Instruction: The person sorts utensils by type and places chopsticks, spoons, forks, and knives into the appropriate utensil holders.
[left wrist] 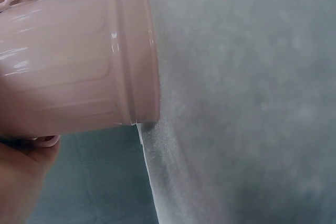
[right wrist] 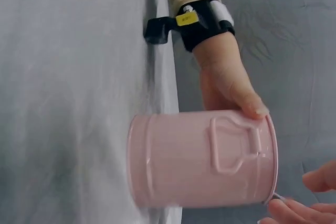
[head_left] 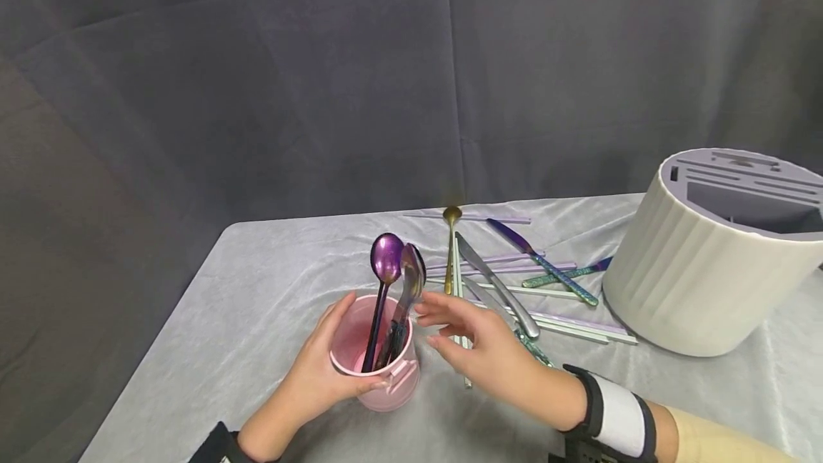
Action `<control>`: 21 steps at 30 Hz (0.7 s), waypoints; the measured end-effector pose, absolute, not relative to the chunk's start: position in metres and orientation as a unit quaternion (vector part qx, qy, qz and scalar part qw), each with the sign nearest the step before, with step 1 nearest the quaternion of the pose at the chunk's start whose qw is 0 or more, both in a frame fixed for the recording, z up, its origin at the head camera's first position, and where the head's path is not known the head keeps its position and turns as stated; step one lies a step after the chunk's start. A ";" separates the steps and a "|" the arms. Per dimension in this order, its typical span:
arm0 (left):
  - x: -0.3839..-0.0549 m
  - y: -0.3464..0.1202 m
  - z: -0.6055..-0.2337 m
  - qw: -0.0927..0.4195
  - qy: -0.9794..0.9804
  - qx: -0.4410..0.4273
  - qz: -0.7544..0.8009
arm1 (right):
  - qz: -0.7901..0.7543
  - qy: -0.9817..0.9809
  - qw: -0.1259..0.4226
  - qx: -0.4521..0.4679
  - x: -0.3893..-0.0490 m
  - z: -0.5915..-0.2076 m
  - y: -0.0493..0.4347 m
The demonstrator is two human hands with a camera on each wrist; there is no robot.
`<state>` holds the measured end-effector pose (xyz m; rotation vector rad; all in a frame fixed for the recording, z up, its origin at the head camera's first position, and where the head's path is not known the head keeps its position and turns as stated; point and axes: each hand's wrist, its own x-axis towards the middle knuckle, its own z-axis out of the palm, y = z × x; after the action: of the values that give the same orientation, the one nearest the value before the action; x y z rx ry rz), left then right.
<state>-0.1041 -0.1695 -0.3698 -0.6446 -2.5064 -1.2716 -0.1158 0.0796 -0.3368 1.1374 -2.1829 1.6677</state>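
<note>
My left hand [head_left: 315, 370] grips a pink bucket-shaped cup [head_left: 393, 399], its thumb over the near rim. Upright on the table, the cup shows a moulded handle [right wrist: 233, 145] on its side in the right wrist view. Leaning inside are a purple spoon [head_left: 386, 257] and, beside it, a shiny knife [head_left: 411, 274] that partly covers another spoon's bowl. Just right of the rim is my right hand [head_left: 479, 341], fingers loosely bent and thumb apart. Its fingertips [right wrist: 281, 211] come close to a bit of metal at the rim; whether they touch it is unclear.
Right of the cup lie a gold spoon [head_left: 452, 214], a silver knife [head_left: 498, 284], blue-green knives [head_left: 546, 263] and several pale chopsticks [head_left: 566, 327]. A white ribbed holder [head_left: 694, 284] with a slotted lilac top stands at the right. A grey cloth [head_left: 225, 327] covers the table.
</note>
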 end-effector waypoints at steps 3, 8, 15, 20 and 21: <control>-0.103 -0.170 -0.371 0.131 -0.861 -0.218 -0.440 | 0.556 -0.729 0.098 0.386 -0.116 -0.338 0.089; -0.100 -0.170 -0.371 0.133 -0.861 -0.214 -0.442 | 0.558 -0.721 0.144 0.384 -0.117 -0.332 0.118; -0.099 -0.172 -0.370 0.147 -0.862 -0.215 -0.434 | 0.557 -0.708 0.244 0.359 -0.117 -0.304 0.183; -0.098 -0.172 -0.370 0.146 -0.860 -0.217 -0.438 | 0.533 -0.730 0.343 0.255 -0.115 -0.270 0.238; -0.098 -0.172 -0.369 0.145 -0.861 -0.216 -0.438 | 0.532 -0.733 0.364 0.218 -0.117 -0.264 0.248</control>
<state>-0.0980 -0.1722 -0.3693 -0.6214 -2.4797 -1.2623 -0.1165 0.2482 -0.2638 0.5609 -1.8861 1.3689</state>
